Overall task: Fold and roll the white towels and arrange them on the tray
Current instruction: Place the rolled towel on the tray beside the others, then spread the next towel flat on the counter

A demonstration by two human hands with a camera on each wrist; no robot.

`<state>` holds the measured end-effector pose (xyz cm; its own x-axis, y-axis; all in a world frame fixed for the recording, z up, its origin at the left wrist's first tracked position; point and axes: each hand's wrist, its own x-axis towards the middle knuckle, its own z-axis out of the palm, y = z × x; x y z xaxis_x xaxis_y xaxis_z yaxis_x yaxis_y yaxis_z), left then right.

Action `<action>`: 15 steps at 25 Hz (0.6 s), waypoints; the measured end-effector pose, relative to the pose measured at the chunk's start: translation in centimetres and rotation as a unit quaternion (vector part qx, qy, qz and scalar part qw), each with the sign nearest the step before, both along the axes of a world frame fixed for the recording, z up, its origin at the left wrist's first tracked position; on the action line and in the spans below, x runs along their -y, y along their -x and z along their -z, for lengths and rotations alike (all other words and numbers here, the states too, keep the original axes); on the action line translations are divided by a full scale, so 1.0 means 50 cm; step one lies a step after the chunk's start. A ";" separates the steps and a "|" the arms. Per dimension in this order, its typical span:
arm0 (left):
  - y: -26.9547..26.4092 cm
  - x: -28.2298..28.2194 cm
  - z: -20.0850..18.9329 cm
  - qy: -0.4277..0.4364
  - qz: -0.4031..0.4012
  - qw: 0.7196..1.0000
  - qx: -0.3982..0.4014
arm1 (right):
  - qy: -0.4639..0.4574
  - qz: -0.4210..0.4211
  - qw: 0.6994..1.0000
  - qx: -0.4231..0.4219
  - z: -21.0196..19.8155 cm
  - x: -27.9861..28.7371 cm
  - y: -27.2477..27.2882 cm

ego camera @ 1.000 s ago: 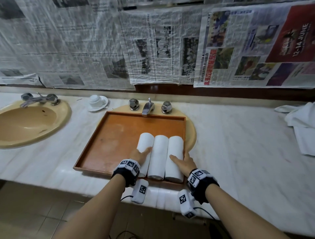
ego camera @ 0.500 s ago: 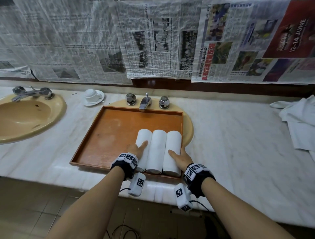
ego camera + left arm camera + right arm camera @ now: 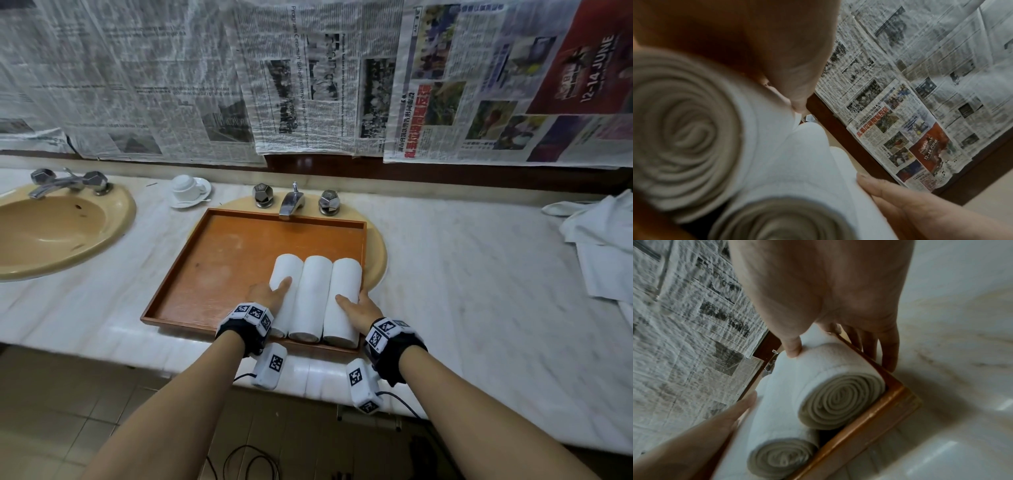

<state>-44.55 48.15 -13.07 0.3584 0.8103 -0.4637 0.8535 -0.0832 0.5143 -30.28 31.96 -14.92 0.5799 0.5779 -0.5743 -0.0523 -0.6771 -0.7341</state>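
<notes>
Three rolled white towels (image 3: pixel 313 298) lie side by side, touching, in the near right corner of the wooden tray (image 3: pixel 219 274). I see the left hand (image 3: pixel 267 294) flat against the leftmost roll, fingers straight, gripping nothing. Right hand (image 3: pixel 359 308) brackets the rightmost roll: thumb on top, straight fingers (image 3: pixel 888 350) outside the tray's right wall. Unfolded towels (image 3: pixel 603 240) sit far right on the counter (image 3: pixel 462 274).

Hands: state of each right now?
Left hand: open, thumb on the left roll, fingers hidden beside it.
Right hand: open, thumb on the right roll, straight fingers outside the tray wall.
</notes>
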 end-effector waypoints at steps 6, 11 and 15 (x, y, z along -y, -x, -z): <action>-0.085 0.080 -0.086 -0.138 -0.016 0.986 0.096 | -0.086 -0.021 0.996 0.026 -0.124 0.040 -0.065; -0.365 0.290 -0.170 -0.133 0.138 0.958 0.213 | -0.140 0.052 0.983 0.104 -0.226 0.244 -0.238; -0.613 0.572 -0.174 -0.103 0.295 0.914 0.258 | -0.082 0.183 0.964 0.174 -0.211 0.543 -0.416</action>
<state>-13.91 19.55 -4.38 0.8890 0.4569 0.0310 0.2772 -0.5908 0.7577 -9.49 4.81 -4.39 0.9028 0.3653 -0.2270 0.0031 -0.5332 -0.8460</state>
